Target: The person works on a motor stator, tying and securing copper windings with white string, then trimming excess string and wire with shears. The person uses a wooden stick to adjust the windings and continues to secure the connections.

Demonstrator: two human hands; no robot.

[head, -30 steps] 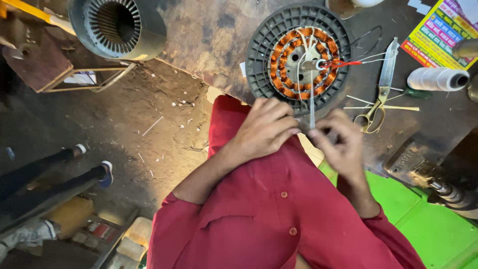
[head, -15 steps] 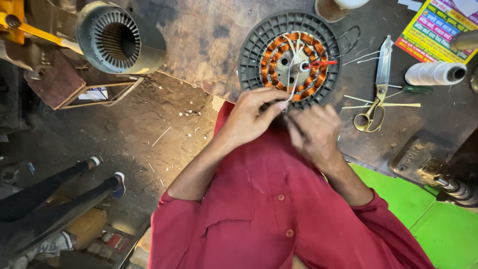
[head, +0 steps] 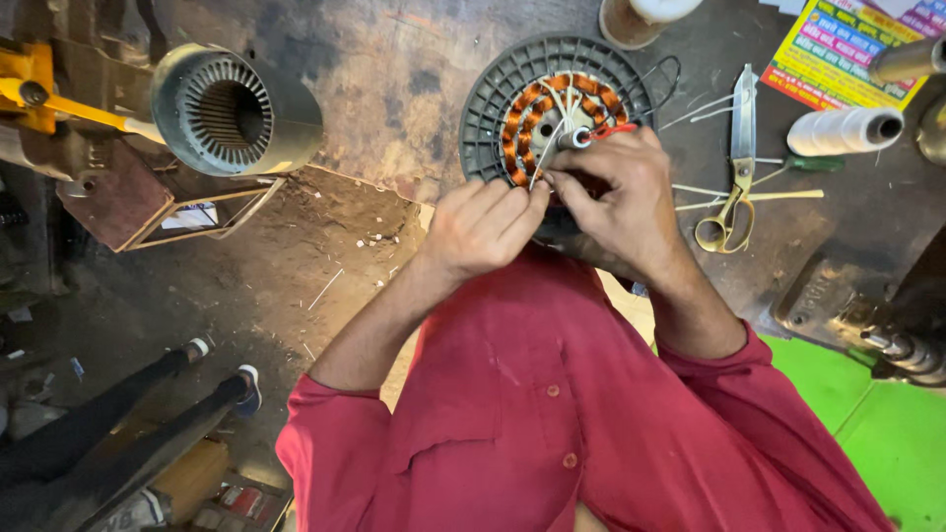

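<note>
At the far left edge a yellow bracket (head: 34,94) carries a grey finned motor shell (head: 232,110), turned on its side so its open mouth faces you; it overhangs the bench (head: 394,79) edge above the dirt floor (head: 296,286), where someone else's dark-trousered legs (head: 118,414) stretch out. That side gives you little room low down, but the bare bench between the shell and your work lies open.

Your left hand (head: 483,229) comes up from your red shirt (head: 552,414) with its fingers (head: 527,209) pinched together on a thin pale wire, just at the near rim of the round grey fan motor (head: 493,118), which lies flat on the bench right in front of your chest, its ring of copper coils (head: 522,118) facing up so the leads are easy to reach. Your right hand (head: 621,202) rests over the near side of the motor, fingers (head: 581,163) closed around the same bundle of leads near the centre shaft, beside a red wire (head: 616,128). The two hands almost touch, which keeps the wire short and taut.

To the right, within easy reach, lie brass-handled scissors (head: 734,167) among loose pale sticks, then a spool of white thread (head: 847,130) on its side and a bright printed sheet (head: 847,49). A dark metal tool body (head: 857,305) crowds the lower right corner, next to a green surface (head: 867,433)
</note>
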